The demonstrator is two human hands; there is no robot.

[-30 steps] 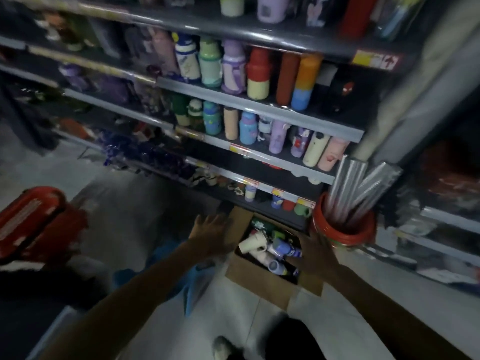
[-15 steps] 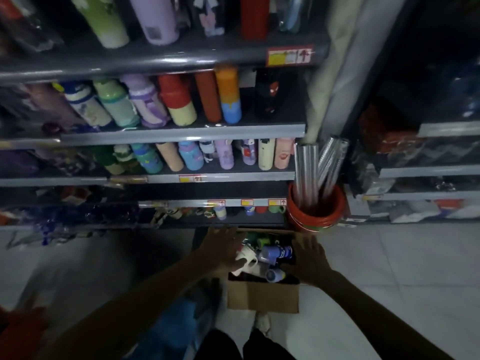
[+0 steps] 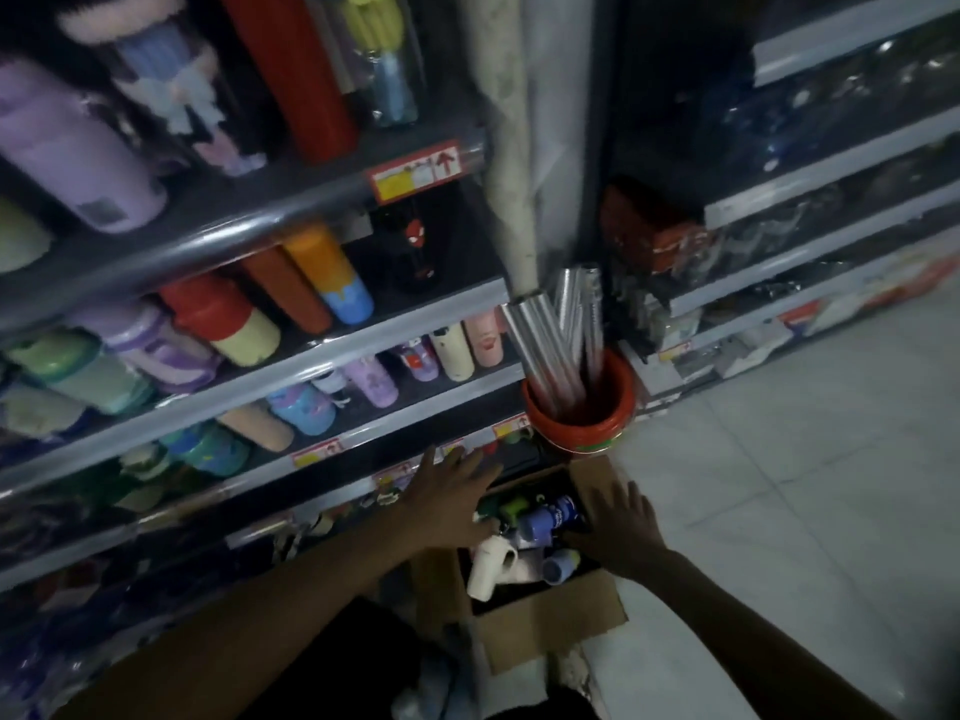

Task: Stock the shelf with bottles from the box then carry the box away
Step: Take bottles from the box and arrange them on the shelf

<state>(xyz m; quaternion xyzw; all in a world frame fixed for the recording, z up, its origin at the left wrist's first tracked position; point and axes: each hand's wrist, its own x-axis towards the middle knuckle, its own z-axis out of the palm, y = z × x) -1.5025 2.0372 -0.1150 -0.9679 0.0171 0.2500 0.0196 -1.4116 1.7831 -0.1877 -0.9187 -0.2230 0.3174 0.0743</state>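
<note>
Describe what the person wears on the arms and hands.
The left arm and right arm are bare to the frame's edge, no sleeves. The left hand and right hand wear no gloves; no watch, bracelet or ring shows in this dim, blurry view.

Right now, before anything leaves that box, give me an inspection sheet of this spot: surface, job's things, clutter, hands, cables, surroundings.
Surface: pale tiled floor; the box stands on it at the shelf's foot.
Job's things: open cardboard box, flaps out, holding jumbled bottles, a blue bottle and a white bottle among them; shelf already lined with bottles on several levels.
Clutter: red bucket beside the box, holding silver rolls.
Hands: left hand and right hand spread open over the box; contact cannot be told.
Cables: nothing seen.
Surroundings: second shelving unit to the right, dim, goods unclear.
</note>
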